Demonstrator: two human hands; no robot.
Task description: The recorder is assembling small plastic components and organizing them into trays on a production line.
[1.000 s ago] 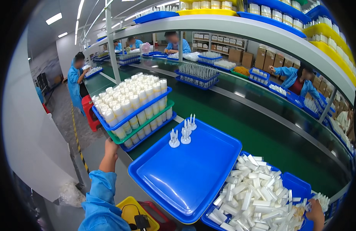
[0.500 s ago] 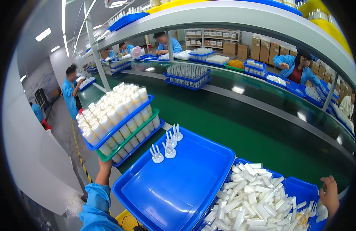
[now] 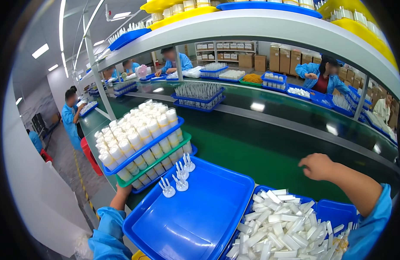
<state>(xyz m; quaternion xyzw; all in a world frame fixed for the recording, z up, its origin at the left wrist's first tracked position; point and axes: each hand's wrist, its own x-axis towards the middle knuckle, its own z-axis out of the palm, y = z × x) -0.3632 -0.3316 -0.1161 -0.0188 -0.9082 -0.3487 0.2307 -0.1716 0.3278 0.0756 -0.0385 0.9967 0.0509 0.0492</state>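
Left hand at the tray stack, right hand out over the green desk

The left hand point(image 3: 123, 191) is at the near-left corner of a tray stack point(image 3: 144, 148); its fingers are hidden there, so how far they close, or whether they grip, I cannot tell. The stack lies just ahead and to the right of it, long axis slanting away rightward; the left hand is clearly the nearer one. Blue trays sit above and below a green tray point(image 3: 155, 160), packed with upright white rolls point(image 3: 134, 135), some banded in yellow, glossy at the tops. Right of it, a large blue tray point(image 3: 187, 221) carries a few white pronged pieces point(image 3: 182, 185). Next comes a heap of white wrapped strips point(image 3: 275, 227). Farthest right, the right hand point(image 3: 317, 167) hangs over the desk point(image 3: 252, 138), fingers loosely bent and parted, nothing visible in them, well apart from the stack.
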